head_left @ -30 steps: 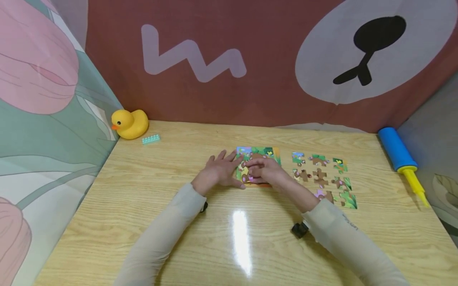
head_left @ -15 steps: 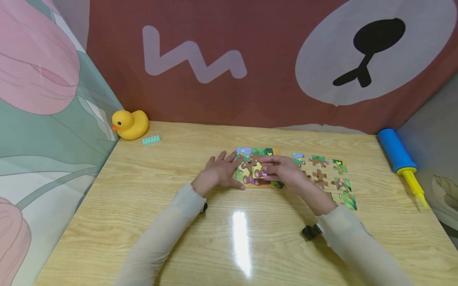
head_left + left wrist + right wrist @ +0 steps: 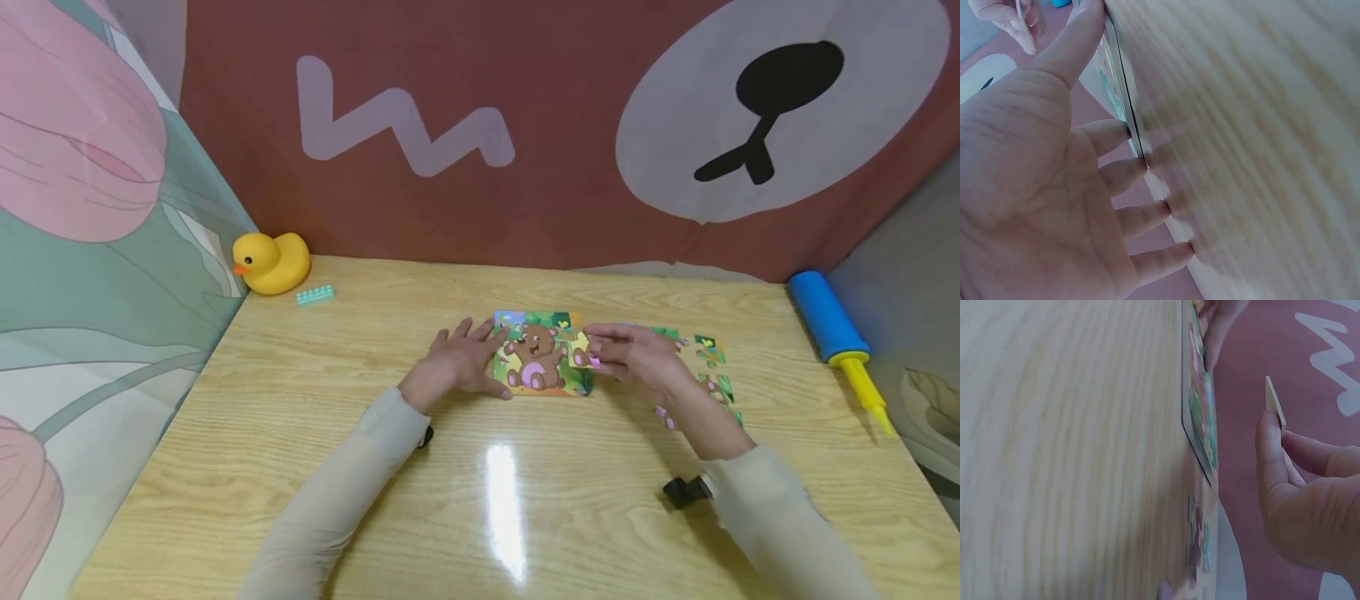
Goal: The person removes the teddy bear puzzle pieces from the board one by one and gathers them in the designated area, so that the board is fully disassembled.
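Note:
My right hand (image 3: 645, 360) pinches a puzzle piece (image 3: 581, 350) with yellow, brown and pink on it, just off the right side of the puzzle board. In the right wrist view this puzzle piece (image 3: 1274, 403) shows edge-on between thumb and fingers, lifted above the table. The puzzle board (image 3: 536, 354) lies flat and bears a picture of a brown bear. Spread fingers of my left hand (image 3: 461, 360) rest at its left edge; the left wrist view shows those fingertips on the tabletop and the thumb along the board's edge.
Loose puzzle pieces (image 3: 711, 350) lie right of the board, partly hidden by my right hand. A yellow rubber duck (image 3: 272, 262) and a mint toy brick (image 3: 315, 295) sit at the back left. A blue and yellow pump (image 3: 830, 321) lies at the right edge of the wooden table (image 3: 420, 517).
The right hand has moved right from over the board, carrying the puzzle piece off it. The bear picture shows fully now. The left hand has stayed in place.

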A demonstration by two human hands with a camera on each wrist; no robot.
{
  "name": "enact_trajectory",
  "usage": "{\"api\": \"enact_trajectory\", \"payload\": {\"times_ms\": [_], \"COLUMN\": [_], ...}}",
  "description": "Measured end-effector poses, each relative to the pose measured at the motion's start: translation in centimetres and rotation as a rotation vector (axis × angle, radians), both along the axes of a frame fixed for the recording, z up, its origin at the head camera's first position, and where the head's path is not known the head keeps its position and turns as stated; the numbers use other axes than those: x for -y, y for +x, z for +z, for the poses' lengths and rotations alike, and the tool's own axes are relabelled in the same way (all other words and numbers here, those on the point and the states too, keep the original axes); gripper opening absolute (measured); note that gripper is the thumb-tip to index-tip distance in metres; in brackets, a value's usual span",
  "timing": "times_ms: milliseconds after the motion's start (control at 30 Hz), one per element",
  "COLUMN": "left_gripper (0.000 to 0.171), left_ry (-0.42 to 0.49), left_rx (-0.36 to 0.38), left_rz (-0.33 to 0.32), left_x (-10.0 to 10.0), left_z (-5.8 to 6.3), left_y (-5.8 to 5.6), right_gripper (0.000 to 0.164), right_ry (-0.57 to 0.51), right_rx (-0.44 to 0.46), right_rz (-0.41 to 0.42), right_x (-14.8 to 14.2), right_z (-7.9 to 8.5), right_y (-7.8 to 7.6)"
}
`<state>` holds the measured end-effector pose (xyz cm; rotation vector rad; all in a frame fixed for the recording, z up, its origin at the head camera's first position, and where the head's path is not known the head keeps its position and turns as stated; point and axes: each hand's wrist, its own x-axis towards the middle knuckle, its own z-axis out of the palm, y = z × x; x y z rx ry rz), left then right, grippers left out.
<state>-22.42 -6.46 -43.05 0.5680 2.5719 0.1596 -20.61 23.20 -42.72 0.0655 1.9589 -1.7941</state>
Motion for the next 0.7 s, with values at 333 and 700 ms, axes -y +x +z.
{"api": "enact_trajectory", "payload": {"times_ms": [333,700], "left_gripper": [0.107,0.106], "left_ry": [0.014,0.019], "left_rx": [-0.013,-0.004], "left_rz": [0.004,0.009], "left_x": [0.1,0.0], "left_z": [0.1,0.1], "left_y": [0.0,0.1], "right_gripper": [0.058,0.064], "right_ry": [-0.003,-0.067], "right_rx": [-0.031,0.007], "right_rz": [-0.013,-0.04], "right_x": [-2.7,-5.1], "right_z": [0.4,0.1], "right_y": [0.9,2.6]}}
